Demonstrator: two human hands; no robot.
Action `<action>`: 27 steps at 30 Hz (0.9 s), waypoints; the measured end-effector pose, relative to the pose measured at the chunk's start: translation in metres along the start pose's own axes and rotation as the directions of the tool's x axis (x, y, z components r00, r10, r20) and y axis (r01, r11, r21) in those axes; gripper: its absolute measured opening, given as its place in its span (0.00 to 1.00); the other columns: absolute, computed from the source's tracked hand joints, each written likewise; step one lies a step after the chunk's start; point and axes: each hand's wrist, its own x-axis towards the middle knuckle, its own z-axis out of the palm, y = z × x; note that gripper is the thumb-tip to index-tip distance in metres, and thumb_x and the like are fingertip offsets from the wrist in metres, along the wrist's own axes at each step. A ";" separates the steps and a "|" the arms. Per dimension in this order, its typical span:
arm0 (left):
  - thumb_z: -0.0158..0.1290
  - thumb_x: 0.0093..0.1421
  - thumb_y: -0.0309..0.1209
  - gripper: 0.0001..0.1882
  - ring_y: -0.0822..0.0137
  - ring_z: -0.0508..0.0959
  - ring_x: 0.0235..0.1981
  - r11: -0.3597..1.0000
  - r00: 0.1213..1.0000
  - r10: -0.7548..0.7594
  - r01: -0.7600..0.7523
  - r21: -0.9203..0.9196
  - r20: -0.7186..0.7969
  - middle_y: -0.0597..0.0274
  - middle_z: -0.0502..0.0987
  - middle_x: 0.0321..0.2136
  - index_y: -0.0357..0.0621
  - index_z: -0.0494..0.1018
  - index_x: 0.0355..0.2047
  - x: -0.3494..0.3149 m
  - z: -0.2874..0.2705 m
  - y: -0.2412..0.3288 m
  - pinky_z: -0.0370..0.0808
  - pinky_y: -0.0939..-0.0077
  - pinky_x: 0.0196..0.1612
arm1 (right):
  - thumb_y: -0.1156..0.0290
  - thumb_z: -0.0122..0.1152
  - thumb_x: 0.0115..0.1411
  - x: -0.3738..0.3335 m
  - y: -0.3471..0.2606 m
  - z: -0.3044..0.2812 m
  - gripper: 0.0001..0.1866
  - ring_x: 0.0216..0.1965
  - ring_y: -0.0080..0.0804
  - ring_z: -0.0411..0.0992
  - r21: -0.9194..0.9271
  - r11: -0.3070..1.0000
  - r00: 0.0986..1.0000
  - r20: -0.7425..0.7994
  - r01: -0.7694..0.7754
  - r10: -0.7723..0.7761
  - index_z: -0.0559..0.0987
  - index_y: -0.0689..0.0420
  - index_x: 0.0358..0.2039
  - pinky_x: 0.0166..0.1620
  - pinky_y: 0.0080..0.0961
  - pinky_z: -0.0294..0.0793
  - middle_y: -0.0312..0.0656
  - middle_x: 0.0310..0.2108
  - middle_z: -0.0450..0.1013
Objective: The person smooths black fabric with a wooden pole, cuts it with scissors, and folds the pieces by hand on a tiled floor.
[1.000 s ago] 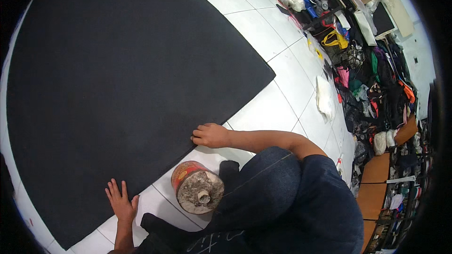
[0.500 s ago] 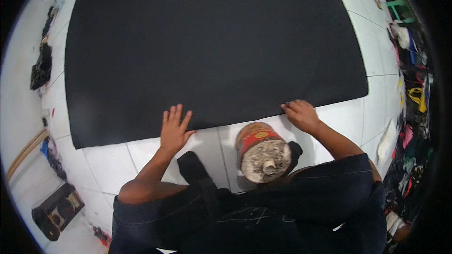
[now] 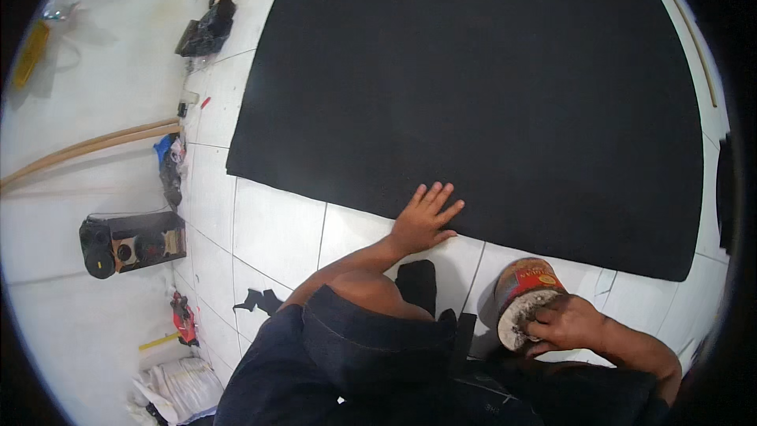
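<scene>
A large sheet of black fabric point(image 3: 481, 87) lies flat on the white tiled floor in front of me. My left hand point(image 3: 423, 221) rests on its near edge, fingers spread and palm down. Just below that edge, to the right, stands a round tin can point(image 3: 530, 278) with a red and brown side and a crusted, whitish top. My right hand point(image 3: 571, 323) is on top of this can, its fingers curled round the knob in the middle, which they hide.
A speaker box point(image 3: 130, 244) and long wooden strips point(image 3: 102, 144) are at the left wall. Black scraps point(image 3: 259, 300) lie on the floor near my left knee. A white sack point(image 3: 183, 389) sits at the lower left, and a thin stick point(image 3: 694, 31) runs along the fabric's right side.
My right hand has left the fabric's edge and come down onto the can's top. My left hand stays spread on the fabric edge. The view has swung left.
</scene>
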 end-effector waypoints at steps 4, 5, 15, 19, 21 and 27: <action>0.60 0.59 0.55 0.38 0.44 0.61 0.69 1.000 1.000 0.008 -0.008 0.019 -0.028 0.44 0.60 0.69 0.54 0.67 0.66 -0.003 -0.003 -0.003 0.58 0.41 0.68 | 0.49 0.68 0.55 -0.007 -0.003 0.025 0.15 0.28 0.34 0.81 -0.079 0.994 0.986 -0.152 -0.077 0.064 0.79 0.47 0.28 0.29 0.35 0.83 0.38 0.25 0.78; 0.60 0.59 0.55 0.38 0.44 0.61 0.69 0.999 1.000 0.001 -0.001 0.033 -0.008 0.44 0.60 0.68 0.54 0.67 0.65 -0.003 -0.002 -0.004 0.58 0.41 0.68 | 0.51 0.69 0.55 -0.007 -0.003 0.026 0.15 0.27 0.34 0.81 -0.086 0.992 0.978 -0.199 -0.089 0.070 0.79 0.48 0.28 0.28 0.34 0.83 0.39 0.26 0.78; 0.61 0.59 0.53 0.36 0.42 0.62 0.68 1.000 1.000 0.014 -0.014 0.016 0.012 0.40 0.61 0.67 0.52 0.69 0.64 -0.007 0.002 -0.009 0.57 0.40 0.68 | 0.59 0.76 0.49 -0.004 0.011 -0.038 0.18 0.13 0.32 0.71 0.144 0.954 0.736 -0.609 -0.262 0.294 0.75 0.56 0.19 0.18 0.29 0.70 0.39 0.14 0.70; 0.57 0.61 0.54 0.36 0.40 0.59 0.69 0.998 0.997 0.007 -0.012 0.062 0.075 0.39 0.58 0.68 0.51 0.67 0.65 0.004 -0.009 -0.007 0.54 0.37 0.68 | 0.57 0.75 0.51 -0.003 0.024 -0.056 0.18 0.14 0.31 0.73 -0.035 0.955 0.686 -0.704 -0.293 0.184 0.76 0.55 0.21 0.18 0.29 0.74 0.38 0.15 0.72; 0.56 0.62 0.54 0.36 0.39 0.59 0.69 0.996 0.990 -0.016 0.003 0.094 0.141 0.38 0.58 0.68 0.52 0.65 0.66 0.000 -0.014 -0.003 0.53 0.37 0.69 | 0.54 0.73 0.53 0.000 0.043 -0.052 0.20 0.13 0.30 0.72 -0.104 0.939 0.708 -0.685 -0.327 0.170 0.74 0.53 0.20 0.18 0.29 0.73 0.37 0.14 0.71; 0.51 0.65 0.57 0.35 0.36 0.58 0.69 0.998 0.948 -0.039 0.022 0.058 0.315 0.35 0.57 0.68 0.53 0.65 0.66 -0.010 0.004 0.007 0.51 0.34 0.68 | 0.51 0.72 0.54 0.023 0.103 -0.029 0.23 0.11 0.29 0.70 -0.040 0.976 0.739 -0.659 -0.215 0.136 0.72 0.52 0.16 0.16 0.29 0.72 0.34 0.11 0.68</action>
